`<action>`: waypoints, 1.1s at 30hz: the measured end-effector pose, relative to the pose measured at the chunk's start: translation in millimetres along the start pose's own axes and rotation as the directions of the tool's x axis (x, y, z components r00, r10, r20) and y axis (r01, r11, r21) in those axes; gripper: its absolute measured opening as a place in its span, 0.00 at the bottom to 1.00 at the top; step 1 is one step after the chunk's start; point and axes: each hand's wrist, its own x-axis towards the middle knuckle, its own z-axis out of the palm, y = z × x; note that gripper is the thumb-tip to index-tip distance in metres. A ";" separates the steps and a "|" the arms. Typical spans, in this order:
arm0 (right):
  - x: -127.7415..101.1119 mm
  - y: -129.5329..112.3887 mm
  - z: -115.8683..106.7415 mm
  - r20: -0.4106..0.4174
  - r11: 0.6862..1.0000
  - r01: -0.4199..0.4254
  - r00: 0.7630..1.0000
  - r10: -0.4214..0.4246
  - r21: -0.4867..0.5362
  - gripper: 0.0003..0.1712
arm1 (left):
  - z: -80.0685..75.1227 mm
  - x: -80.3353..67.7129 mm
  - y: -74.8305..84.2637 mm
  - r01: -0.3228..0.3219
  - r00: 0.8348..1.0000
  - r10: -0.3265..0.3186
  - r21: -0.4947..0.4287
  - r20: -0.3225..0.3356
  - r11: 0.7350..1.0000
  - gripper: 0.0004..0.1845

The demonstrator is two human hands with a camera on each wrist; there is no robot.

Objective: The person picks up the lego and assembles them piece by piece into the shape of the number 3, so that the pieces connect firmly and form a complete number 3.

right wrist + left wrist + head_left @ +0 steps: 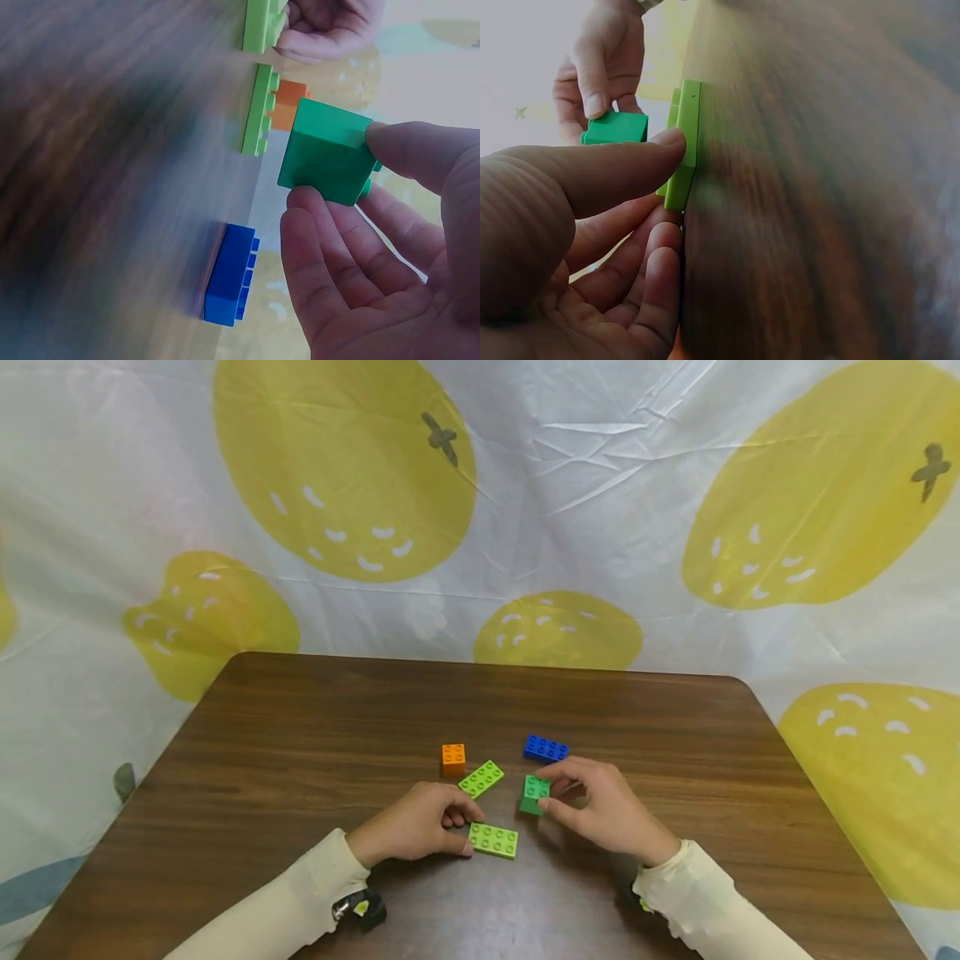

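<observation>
My R hand (600, 806) has the green brick (534, 793) pinched btwn thumb and fingertips, studs up and a bit tilted; both wrist views show it raised clear of the table (337, 718). My L hand (416, 822) is closed lightly on the L end of the near lime brick (492, 840), thumb at the near corner, index at the far one; that brick lies flat, studs up, approx. level w/ the tabletop. The green one's just beyond its R end, the two well short of touching. Past my L fingers the far lime brick (481, 779) lies diagonally, also studs up, w/ the orange brick (453, 760) standing just beside its L end; can't tell if those two touch. The blue brick (546, 748) sits on the table beyond my R fingers, nr the index. Cream sleeves (285, 902) cover both forearms; behind the table hangs a white cloth (585, 527) w/ big yellow fruit prints.
</observation>
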 end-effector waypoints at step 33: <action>-8.9 -13.0 22.2 0.076 0.996 0.064 0.995 -0.069 0.059 0.18 | 1.7 0.7 0.1 0.016 1.000 -0.016 -0.012 -0.015 1.000 0.17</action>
